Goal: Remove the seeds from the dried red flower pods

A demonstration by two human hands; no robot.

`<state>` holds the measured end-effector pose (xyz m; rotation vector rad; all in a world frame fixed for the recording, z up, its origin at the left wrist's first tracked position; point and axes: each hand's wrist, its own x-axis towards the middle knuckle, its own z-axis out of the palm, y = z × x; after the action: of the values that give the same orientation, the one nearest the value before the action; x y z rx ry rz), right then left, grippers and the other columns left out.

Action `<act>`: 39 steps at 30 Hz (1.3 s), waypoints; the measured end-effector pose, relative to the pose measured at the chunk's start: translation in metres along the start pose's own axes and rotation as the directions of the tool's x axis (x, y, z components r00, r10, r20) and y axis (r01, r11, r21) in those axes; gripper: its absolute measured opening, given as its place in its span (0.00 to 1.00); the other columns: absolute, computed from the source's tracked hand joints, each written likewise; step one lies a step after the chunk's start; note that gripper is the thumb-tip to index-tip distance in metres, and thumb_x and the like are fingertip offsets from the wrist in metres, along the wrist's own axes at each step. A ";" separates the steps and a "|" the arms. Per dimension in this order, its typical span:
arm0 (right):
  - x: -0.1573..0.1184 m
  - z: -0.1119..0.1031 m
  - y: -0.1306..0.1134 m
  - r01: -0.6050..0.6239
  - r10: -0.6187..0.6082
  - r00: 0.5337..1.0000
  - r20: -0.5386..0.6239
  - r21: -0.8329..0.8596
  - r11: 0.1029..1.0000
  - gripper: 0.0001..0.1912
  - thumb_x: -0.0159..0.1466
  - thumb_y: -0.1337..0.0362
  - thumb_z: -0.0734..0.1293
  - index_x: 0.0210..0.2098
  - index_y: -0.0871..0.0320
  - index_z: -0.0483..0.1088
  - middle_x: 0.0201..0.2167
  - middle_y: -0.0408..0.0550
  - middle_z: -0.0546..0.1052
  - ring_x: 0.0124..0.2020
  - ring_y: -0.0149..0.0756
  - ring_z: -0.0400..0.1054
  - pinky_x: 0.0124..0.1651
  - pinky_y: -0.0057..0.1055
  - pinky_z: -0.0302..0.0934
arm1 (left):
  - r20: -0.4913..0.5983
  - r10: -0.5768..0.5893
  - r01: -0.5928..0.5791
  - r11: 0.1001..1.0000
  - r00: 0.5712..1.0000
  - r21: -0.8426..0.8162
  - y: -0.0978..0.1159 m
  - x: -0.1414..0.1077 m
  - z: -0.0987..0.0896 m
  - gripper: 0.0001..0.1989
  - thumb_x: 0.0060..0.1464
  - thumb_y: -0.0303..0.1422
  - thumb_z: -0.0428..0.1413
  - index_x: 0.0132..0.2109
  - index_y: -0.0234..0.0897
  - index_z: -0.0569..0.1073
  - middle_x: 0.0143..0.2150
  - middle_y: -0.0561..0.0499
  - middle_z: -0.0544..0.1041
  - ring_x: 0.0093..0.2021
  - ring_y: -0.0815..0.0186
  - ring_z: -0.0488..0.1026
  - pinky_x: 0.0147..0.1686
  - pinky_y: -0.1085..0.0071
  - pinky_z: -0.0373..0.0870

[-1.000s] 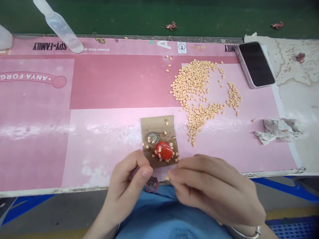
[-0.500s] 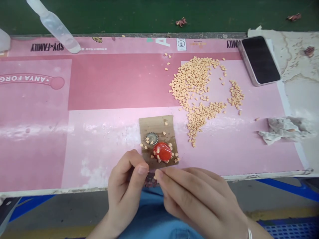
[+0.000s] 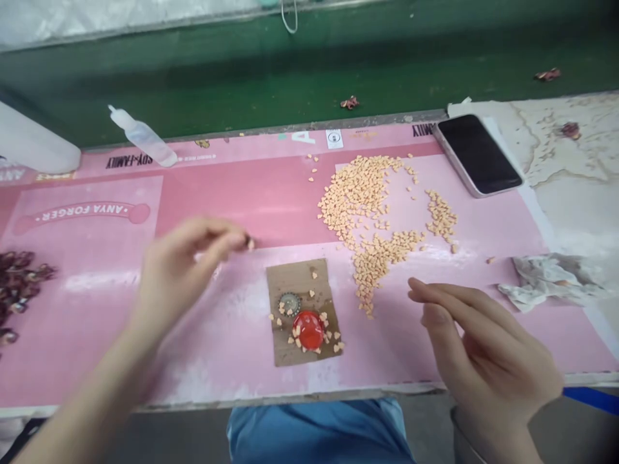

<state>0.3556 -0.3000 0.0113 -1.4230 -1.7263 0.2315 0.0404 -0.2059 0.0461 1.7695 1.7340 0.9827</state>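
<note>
My left hand (image 3: pixel 193 258) is raised over the pink mat (image 3: pixel 232 206), its thumb and forefinger pinching a small dark piece with a pale bit (image 3: pixel 249 242). My right hand (image 3: pixel 483 341) hovers over the mat's front right, fingers apart, with nothing visible between them. Between the hands lies a brown cardboard square (image 3: pixel 300 274). It bears a red cap (image 3: pixel 308 330), a metal bottle cap (image 3: pixel 289 304) and several loose tan pieces. Many small tan pieces (image 3: pixel 358 187) are spread on the mat behind and right of the cardboard.
Dark reddish pieces (image 3: pixel 19 277) are heaped at far left. A small squeeze bottle (image 3: pixel 147 142) and a larger white bottle (image 3: pixel 39 142) lie at back left. At right are a phone (image 3: pixel 478 154) and crumpled tissue (image 3: pixel 551 277). A green ledge (image 3: pixel 217 84) runs behind.
My hands have moved apart from in front of the cardboard, the left one to the left and away from me, the right one to the right. The view has shifted, showing the dark heap.
</note>
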 end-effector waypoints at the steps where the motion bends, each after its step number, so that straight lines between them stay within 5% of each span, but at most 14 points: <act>1: 0.000 -0.001 0.011 0.000 -0.001 1.000 -0.024 -0.032 0.999 0.17 0.71 0.73 0.69 0.50 0.45 0.84 0.38 0.44 0.86 0.30 0.37 0.80 0.22 0.30 0.67 | -0.035 -0.006 0.006 1.000 0.999 0.023 -0.003 0.030 0.002 0.10 0.60 0.42 0.64 0.34 0.43 0.82 0.33 0.50 0.86 0.32 0.61 0.82 0.36 0.62 0.83; 3: -0.001 -0.001 0.027 -0.004 0.000 0.999 -0.050 -0.077 0.997 0.13 0.72 0.70 0.70 0.46 0.47 0.85 0.35 0.45 0.85 0.28 0.35 0.78 0.20 0.28 0.63 | -0.102 -0.018 0.024 0.998 0.995 0.062 -0.007 0.093 0.012 0.07 0.62 0.35 0.60 0.40 0.39 0.82 0.40 0.50 0.87 0.40 0.60 0.84 0.42 0.63 0.83; 7: 0.001 0.001 0.041 -0.025 0.023 0.999 -0.024 -0.074 0.997 0.10 0.72 0.67 0.68 0.41 0.52 0.84 0.34 0.46 0.85 0.30 0.36 0.81 0.25 0.26 0.71 | -0.161 -0.049 0.075 0.984 0.986 0.159 -0.019 0.193 0.043 0.06 0.61 0.29 0.57 0.40 0.33 0.79 0.45 0.47 0.86 0.49 0.59 0.83 0.54 0.63 0.78; 10: 0.006 0.001 0.040 0.001 -0.001 1.000 0.005 -0.053 0.999 0.10 0.72 0.67 0.68 0.39 0.53 0.82 0.32 0.46 0.85 0.28 0.36 0.81 0.24 0.24 0.72 | -0.149 -0.048 0.081 0.971 0.988 0.225 -0.033 0.230 0.063 0.02 0.59 0.27 0.59 0.36 0.35 0.76 0.45 0.42 0.85 0.50 0.54 0.81 0.59 0.56 0.75; 13: 0.010 0.001 0.039 -0.012 0.012 1.000 0.000 -0.005 1.000 0.11 0.71 0.68 0.68 0.37 0.53 0.82 0.30 0.45 0.84 0.26 0.36 0.81 0.25 0.24 0.73 | -0.105 -0.016 0.045 0.958 0.994 0.282 -0.044 0.240 0.072 0.03 0.60 0.29 0.59 0.36 0.35 0.75 0.46 0.37 0.83 0.54 0.48 0.78 0.64 0.48 0.70; 17: 0.004 -0.001 0.043 -0.036 0.035 0.999 0.031 0.039 0.999 0.09 0.71 0.67 0.69 0.40 0.51 0.82 0.34 0.46 0.86 0.30 0.39 0.83 0.28 0.27 0.76 | -0.022 0.081 -0.069 0.937 0.996 0.343 -0.041 0.211 0.063 0.09 0.65 0.33 0.54 0.46 0.36 0.77 0.55 0.36 0.79 0.63 0.47 0.71 0.69 0.48 0.64; 22: -0.018 -0.008 0.068 -0.064 0.067 0.994 0.091 -0.029 0.998 0.06 0.73 0.65 0.70 0.42 0.52 0.82 0.39 0.47 0.86 0.35 0.40 0.83 0.31 0.28 0.77 | 0.220 0.160 -0.241 0.875 0.962 0.419 -0.026 0.084 0.009 0.16 0.65 0.44 0.56 0.54 0.43 0.79 0.59 0.43 0.80 0.65 0.49 0.72 0.73 0.47 0.61; 25: -0.027 -0.008 0.093 0.075 -0.074 0.995 0.071 -0.011 0.997 0.05 0.70 0.65 0.73 0.41 0.51 0.83 0.35 0.48 0.85 0.31 0.42 0.81 0.24 0.30 0.73 | 0.188 0.049 -0.141 0.844 0.981 0.518 -0.036 0.000 -0.037 0.22 0.68 0.49 0.52 0.62 0.46 0.76 0.65 0.43 0.78 0.69 0.48 0.71 0.74 0.45 0.61; 27: -0.027 -0.005 0.101 0.100 -0.101 0.990 0.097 0.007 0.995 0.06 0.69 0.65 0.73 0.41 0.49 0.84 0.35 0.51 0.86 0.29 0.46 0.81 0.21 0.34 0.72 | 0.077 -0.049 -0.006 0.809 0.996 0.588 -0.057 -0.031 -0.069 0.29 0.68 0.52 0.49 0.68 0.44 0.71 0.72 0.37 0.72 0.76 0.39 0.63 0.76 0.36 0.55; 30: -0.021 -0.001 0.093 0.053 -0.056 0.994 0.098 0.029 0.998 0.07 0.67 0.66 0.74 0.41 0.47 0.85 0.35 0.53 0.86 0.29 0.50 0.81 0.18 0.38 0.70 | -0.072 -0.169 0.176 0.750 0.983 0.637 -0.097 -0.032 -0.105 0.39 0.66 0.56 0.45 0.74 0.38 0.64 0.79 0.29 0.60 0.80 0.25 0.50 0.73 0.21 0.45; 32: -0.014 0.000 0.077 0.056 -0.058 0.995 0.080 0.023 0.998 0.08 0.67 0.68 0.74 0.41 0.48 0.84 0.35 0.52 0.85 0.29 0.49 0.81 0.16 0.37 0.68 | -0.061 -0.205 0.196 0.744 0.977 0.639 -0.118 -0.014 -0.115 0.41 0.66 0.56 0.44 0.76 0.36 0.61 0.81 0.29 0.56 0.81 0.25 0.48 0.73 0.21 0.46; 36: -0.005 -0.001 0.048 0.055 -0.058 0.998 -0.041 -0.074 0.996 0.08 0.71 0.70 0.71 0.38 0.52 0.82 0.32 0.49 0.84 0.26 0.39 0.77 0.19 0.31 0.64 | 0.111 -0.155 0.054 0.786 0.982 0.615 -0.128 0.018 -0.105 0.40 0.65 0.56 0.45 0.73 0.37 0.68 0.78 0.35 0.64 0.80 0.33 0.55 0.76 0.33 0.53; 39: -0.004 -0.004 0.043 0.093 -0.103 0.991 -0.082 -0.117 0.989 0.08 0.72 0.69 0.71 0.38 0.53 0.82 0.32 0.45 0.83 0.24 0.32 0.73 0.22 0.28 0.64 | 0.198 -0.051 -0.075 0.813 0.979 0.577 -0.119 0.016 -0.086 0.40 0.65 0.58 0.46 0.68 0.32 0.73 0.74 0.32 0.70 0.78 0.33 0.59 0.77 0.36 0.54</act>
<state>0.3886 -0.2902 -0.0150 -1.4035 -1.7548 0.0171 -0.1030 -0.1925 0.0131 2.1528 2.0220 0.2423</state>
